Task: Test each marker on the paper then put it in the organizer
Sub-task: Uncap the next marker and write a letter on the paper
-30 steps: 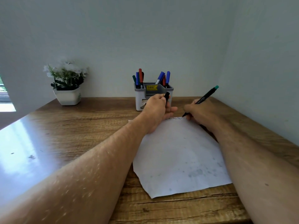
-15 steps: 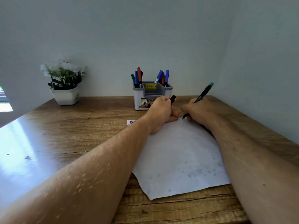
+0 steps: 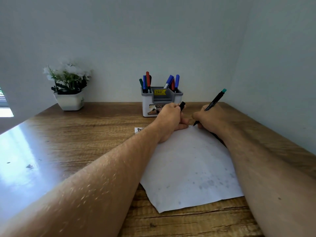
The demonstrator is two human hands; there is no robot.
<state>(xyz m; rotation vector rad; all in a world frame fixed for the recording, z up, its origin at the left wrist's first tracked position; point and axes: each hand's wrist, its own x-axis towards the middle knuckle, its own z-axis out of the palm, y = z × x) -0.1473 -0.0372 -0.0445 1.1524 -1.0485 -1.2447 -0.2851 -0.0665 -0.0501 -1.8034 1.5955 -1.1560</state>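
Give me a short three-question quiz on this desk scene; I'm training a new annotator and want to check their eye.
1. True or false: the right hand holds a marker with its tip down at the far edge of the paper.
2. What does the left hand hold? A) a black cap B) a red marker C) nothing
3. Fill in: the organizer stands at the back of the desk, and to its left stands a potted ____.

Key: 1 true; 2 A; 3 plant.
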